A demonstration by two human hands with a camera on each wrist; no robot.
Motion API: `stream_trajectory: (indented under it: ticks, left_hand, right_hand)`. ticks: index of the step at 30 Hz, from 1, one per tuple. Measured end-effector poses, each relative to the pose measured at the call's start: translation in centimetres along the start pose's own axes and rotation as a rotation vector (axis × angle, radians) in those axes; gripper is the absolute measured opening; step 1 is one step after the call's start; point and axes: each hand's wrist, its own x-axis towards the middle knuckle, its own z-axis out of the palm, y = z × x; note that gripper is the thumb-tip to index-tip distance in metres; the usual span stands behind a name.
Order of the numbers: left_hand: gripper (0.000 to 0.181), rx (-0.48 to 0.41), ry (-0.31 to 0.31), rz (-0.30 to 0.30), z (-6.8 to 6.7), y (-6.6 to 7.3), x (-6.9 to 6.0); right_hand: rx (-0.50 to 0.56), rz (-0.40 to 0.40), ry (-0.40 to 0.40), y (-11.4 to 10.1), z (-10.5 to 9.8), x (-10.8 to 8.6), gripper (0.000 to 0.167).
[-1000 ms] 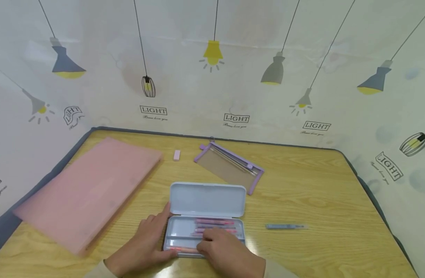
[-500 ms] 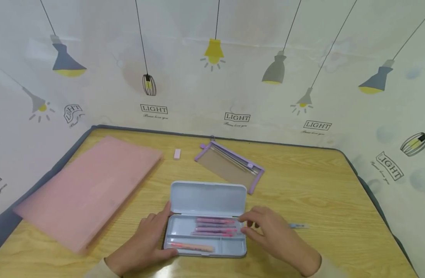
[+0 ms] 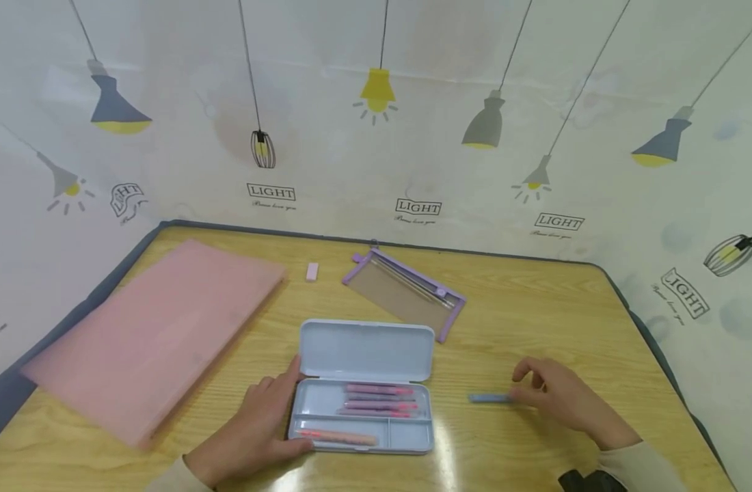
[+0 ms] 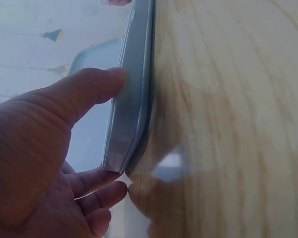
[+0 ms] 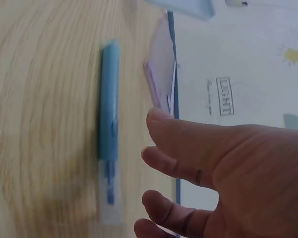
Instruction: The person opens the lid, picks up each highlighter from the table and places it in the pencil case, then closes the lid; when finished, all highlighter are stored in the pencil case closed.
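Note:
A light-blue pencil case lies with its lid raised. Several pink and purple pens fill its back compartment, and an orange-pink pen lies in the front one. My left hand holds the case's left end, thumb on the front wall and fingers round the end, as the left wrist view shows. To the right, my right hand hovers at a blue pen, covering its right end in the head view. The right wrist view shows this blue pen with a clear cap, apart from my spread fingers.
At the left lies a large pink folder. Behind the case are a small pale eraser and a purple-edged zip pouch with thin rods inside. A printed cloth rises behind the wooden table.
My right hand has left the pens in the case and moved right to the blue pen. The left hand stays at the case.

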Motion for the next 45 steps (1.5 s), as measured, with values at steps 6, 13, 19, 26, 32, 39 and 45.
stream_trajectory:
  ticks: [6,13,19,26,32,39,45]
  left_hand:
    - [0.117,0.001,0.003,0.004,0.0,-0.1,0.0]
    - [0.116,-0.013,-0.005,-0.002,0.0,-0.1,0.1]
    - [0.115,-0.005,-0.006,-0.01,0.0,0.0,0.0]
    - [0.115,0.004,0.007,-0.001,0.1,-0.1,0.0]
    - [0.114,0.014,0.019,0.013,0.1,-0.2,0.0]
    - [0.114,0.017,0.022,0.025,0.1,-0.2,0.1]
    - [0.114,0.019,0.031,0.033,0.1,-0.2,0.1]
  right_hand:
    - [0.007,0.03,-0.001,1.8,0.1,0.0,0.023]
    - [0.03,0.056,-0.001,2.3,0.3,0.2,0.021]
    - [0.01,0.054,0.011,2.4,0.5,0.2,0.018]
    - [0.0,0.047,0.009,2.4,0.4,0.2,0.015]
    - [-0.03,0.03,0.007,2.5,0.2,0.4,0.014]
    - [-0.034,-0.019,0.006,1.9,-0.1,0.1,0.013]
    - [0.017,-0.092,-0.069,-0.1,-0.7,-0.6,0.015]
